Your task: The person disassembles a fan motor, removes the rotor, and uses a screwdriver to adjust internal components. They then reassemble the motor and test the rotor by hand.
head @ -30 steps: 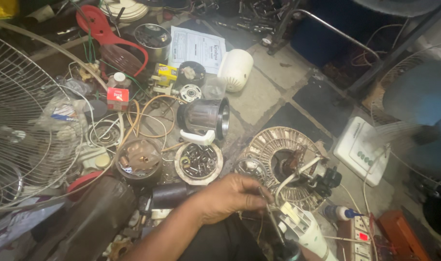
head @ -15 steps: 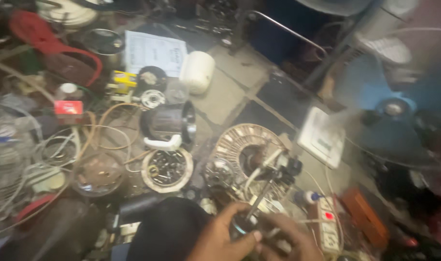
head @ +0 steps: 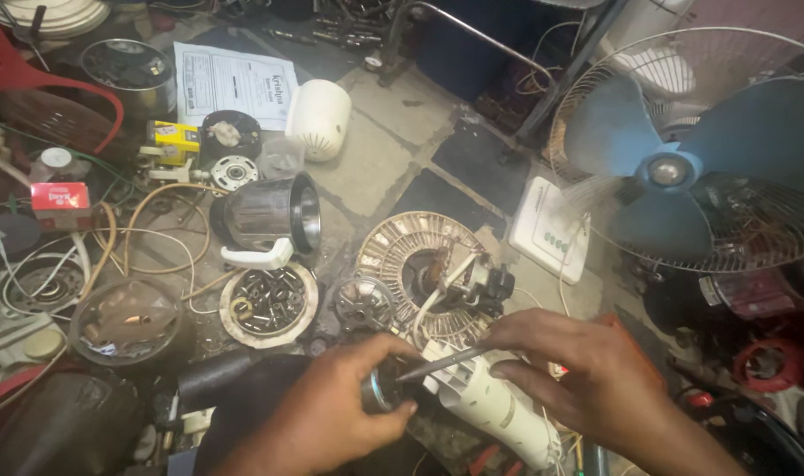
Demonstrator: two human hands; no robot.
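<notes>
My left hand (head: 336, 414) grips a small dark cylindrical part (head: 381, 389) at the end of a white plastic housing (head: 494, 410) low in the middle of the head view. My right hand (head: 587, 375) rests on that housing and holds a thin metal tool (head: 441, 363), whose tip points into the dark part. Just beyond the hands lies a round ribbed fan motor stator (head: 428, 264) with white wires.
A blue-bladed fan in a wire guard (head: 710, 150) stands at the right beside a white switch box (head: 550, 231). A steel jar with a white handle (head: 270, 216), a dish of screws (head: 270, 301), a white cup (head: 318, 119), a printed sheet (head: 230, 84) and coiled wires (head: 111, 247) crowd the floor.
The view has swung right, bringing the blue fan into sight. My right hand has come in and taken the thin tool to the part that my left hand holds.
</notes>
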